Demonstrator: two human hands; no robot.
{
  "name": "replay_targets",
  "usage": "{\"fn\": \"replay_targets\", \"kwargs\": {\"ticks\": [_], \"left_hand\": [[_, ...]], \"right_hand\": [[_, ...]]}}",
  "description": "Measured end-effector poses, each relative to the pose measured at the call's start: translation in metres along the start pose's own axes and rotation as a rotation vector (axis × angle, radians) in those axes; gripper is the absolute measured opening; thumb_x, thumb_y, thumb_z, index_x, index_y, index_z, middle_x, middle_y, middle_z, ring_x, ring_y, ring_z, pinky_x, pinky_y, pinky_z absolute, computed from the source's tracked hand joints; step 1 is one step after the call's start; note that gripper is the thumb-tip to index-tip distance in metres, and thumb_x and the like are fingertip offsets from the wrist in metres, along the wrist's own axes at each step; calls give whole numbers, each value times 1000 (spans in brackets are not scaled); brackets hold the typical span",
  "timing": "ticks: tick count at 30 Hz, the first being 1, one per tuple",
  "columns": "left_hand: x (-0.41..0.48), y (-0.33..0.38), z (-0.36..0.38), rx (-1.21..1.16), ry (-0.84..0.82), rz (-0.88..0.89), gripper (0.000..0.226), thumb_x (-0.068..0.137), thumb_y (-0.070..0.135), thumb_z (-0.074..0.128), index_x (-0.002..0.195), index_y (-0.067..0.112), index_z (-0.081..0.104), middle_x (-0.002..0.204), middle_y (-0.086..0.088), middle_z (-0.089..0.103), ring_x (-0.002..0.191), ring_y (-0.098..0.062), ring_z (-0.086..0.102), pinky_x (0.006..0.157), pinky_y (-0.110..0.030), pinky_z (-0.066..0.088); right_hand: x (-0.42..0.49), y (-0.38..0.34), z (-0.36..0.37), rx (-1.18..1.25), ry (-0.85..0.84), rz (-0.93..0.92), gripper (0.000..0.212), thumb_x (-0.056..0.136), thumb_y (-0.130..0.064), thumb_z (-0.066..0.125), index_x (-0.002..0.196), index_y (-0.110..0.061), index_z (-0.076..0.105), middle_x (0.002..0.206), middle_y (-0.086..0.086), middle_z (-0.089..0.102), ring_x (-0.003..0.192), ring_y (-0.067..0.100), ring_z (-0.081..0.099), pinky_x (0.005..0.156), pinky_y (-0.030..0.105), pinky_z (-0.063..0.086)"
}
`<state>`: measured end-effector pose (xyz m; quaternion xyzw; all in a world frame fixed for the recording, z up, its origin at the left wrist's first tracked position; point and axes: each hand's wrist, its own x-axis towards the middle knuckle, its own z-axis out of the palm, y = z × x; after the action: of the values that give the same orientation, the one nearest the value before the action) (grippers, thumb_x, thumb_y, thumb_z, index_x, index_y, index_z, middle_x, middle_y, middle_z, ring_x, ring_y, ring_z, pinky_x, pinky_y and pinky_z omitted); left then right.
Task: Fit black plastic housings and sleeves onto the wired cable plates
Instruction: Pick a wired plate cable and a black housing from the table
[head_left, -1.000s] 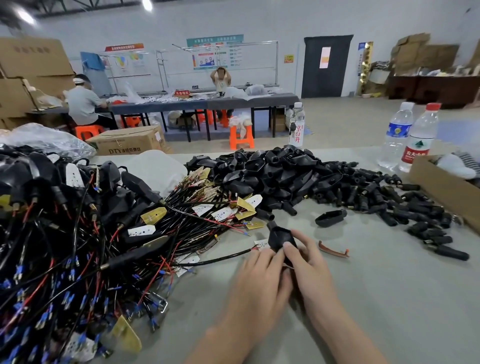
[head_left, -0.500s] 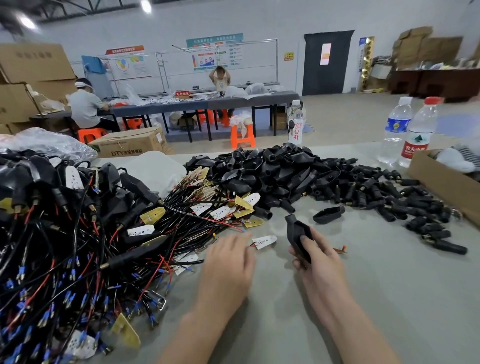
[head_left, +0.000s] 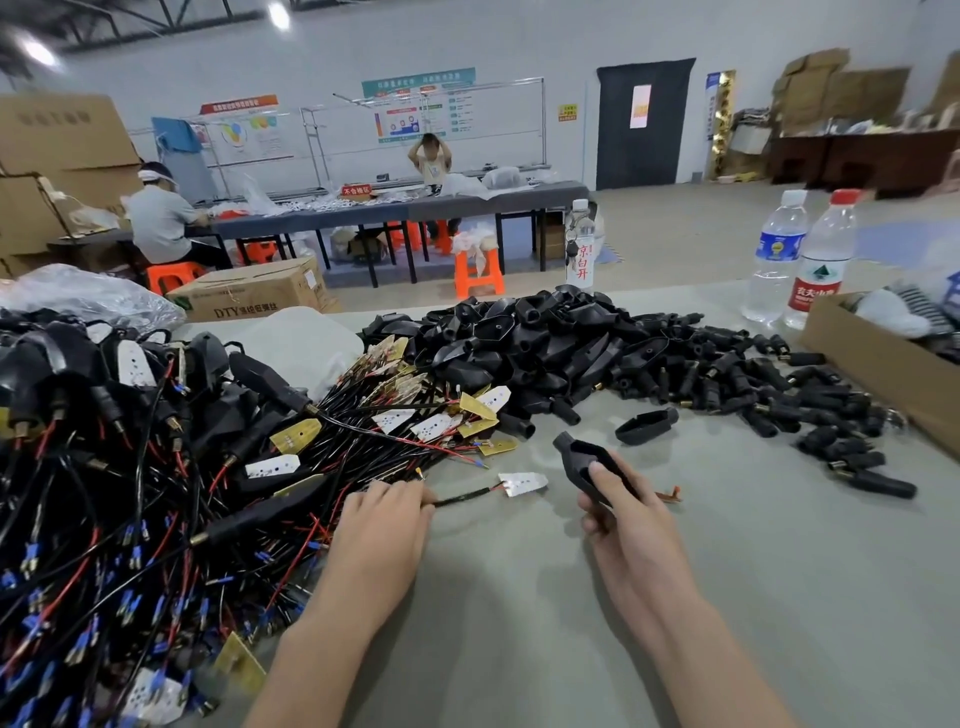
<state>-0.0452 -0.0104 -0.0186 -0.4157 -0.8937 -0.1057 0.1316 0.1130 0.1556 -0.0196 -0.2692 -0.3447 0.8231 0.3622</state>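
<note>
My right hand (head_left: 631, 525) grips a black plastic housing (head_left: 584, 460), its narrow neck pointing up and left and its hollow side facing me. My left hand (head_left: 382, 525) pinches the black cable (head_left: 462, 498) of a wired plate, whose white pointed plate (head_left: 522, 483) lies on the table between my hands. A heap of loose black housings (head_left: 519, 338) sits behind, with black sleeves (head_left: 810, 410) spread to its right. A tangle of wired plates (head_left: 156, 493) fills the left side.
A single housing (head_left: 647, 426) lies alone near the heap. A cardboard box (head_left: 883, 369) stands at the right edge, two water bottles (head_left: 800, 260) behind it. A small orange piece (head_left: 670, 493) lies by my right hand. Two people are at a far table (head_left: 395, 208).
My hands have come apart. The right hand carried the housing to the right and turned it. The left hand moved left to the wire pile and took a plate's cable.
</note>
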Motion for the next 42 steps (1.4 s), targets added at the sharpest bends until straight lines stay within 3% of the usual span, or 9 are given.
{"fn": "replay_targets", "kwargs": {"ticks": [4, 6, 12, 17, 23, 26, 30, 36, 42], "left_hand": [[2, 12, -25, -522, 219, -155, 13, 103, 30, 46, 108, 37, 56, 91, 16, 69, 91, -10, 63, 85, -36, 46], [8, 21, -48, -748, 337, -174, 16, 104, 28, 46, 102, 42, 55, 84, 18, 67, 84, -1, 62, 78, -27, 46], [36, 32, -139, -1124, 654, -69, 23, 104, 15, 46, 107, 29, 64, 77, 16, 67, 71, -1, 63, 69, -14, 52], [40, 38, -168, -1669, 649, 9, 20, 104, 13, 46, 105, 18, 65, 88, 4, 70, 96, -16, 68, 94, -34, 53], [8, 45, -100, -1945, 600, -339, 17, 105, 14, 44, 93, 20, 54, 100, 3, 76, 84, -4, 66, 77, -19, 53], [-3, 49, -67, -2003, 594, -511, 18, 103, 14, 48, 85, 18, 49, 94, -2, 76, 83, -7, 71, 72, -17, 56], [-11, 53, -41, -1964, 561, -605, 14, 101, 13, 50, 87, 12, 50, 97, -6, 75, 87, -12, 71, 74, -18, 57], [-14, 44, -31, -1927, 584, -666, 9, 101, 16, 55, 92, 14, 53, 100, -4, 75, 91, -14, 71, 79, -18, 57], [-15, 47, -25, -1861, 620, -674, 7, 99, 17, 58, 93, 15, 54, 99, -2, 76, 87, -12, 73, 80, -20, 57]], "right_hand": [[1, -3, -2, 68, -12, 59, 23, 91, -8, 66, 109, -21, 70, 78, -1, 73, 54, 9, 56, 46, 20, 43], [2, -3, -1, 112, -30, 102, 23, 92, -7, 62, 107, -23, 70, 76, 0, 73, 50, 9, 57, 43, 20, 45], [0, 0, 3, 191, -153, 185, 24, 96, 4, 46, 113, -1, 63, 105, 11, 75, 75, 14, 72, 56, 21, 56], [-3, 0, 3, 210, -129, 214, 25, 95, 7, 46, 112, 0, 63, 94, 11, 76, 72, 17, 73, 56, 22, 57], [-7, -6, 9, 318, -132, 266, 30, 100, -17, 41, 100, 7, 60, 86, 19, 67, 78, 28, 65, 69, 36, 58], [-10, -7, 10, 367, -131, 304, 30, 100, -24, 44, 108, 1, 57, 100, 18, 59, 90, 29, 56, 87, 40, 43], [-11, -6, 7, 400, -112, 278, 19, 100, -21, 52, 108, -7, 61, 101, 18, 62, 95, 33, 58, 94, 44, 44], [-6, -7, 4, 414, -150, 280, 20, 98, -18, 48, 117, -14, 54, 94, 16, 64, 84, 33, 65, 77, 47, 55], [-5, -7, 5, 493, -168, 252, 22, 81, -10, 53, 100, 1, 58, 87, 19, 67, 79, 30, 64, 89, 44, 52]]}}
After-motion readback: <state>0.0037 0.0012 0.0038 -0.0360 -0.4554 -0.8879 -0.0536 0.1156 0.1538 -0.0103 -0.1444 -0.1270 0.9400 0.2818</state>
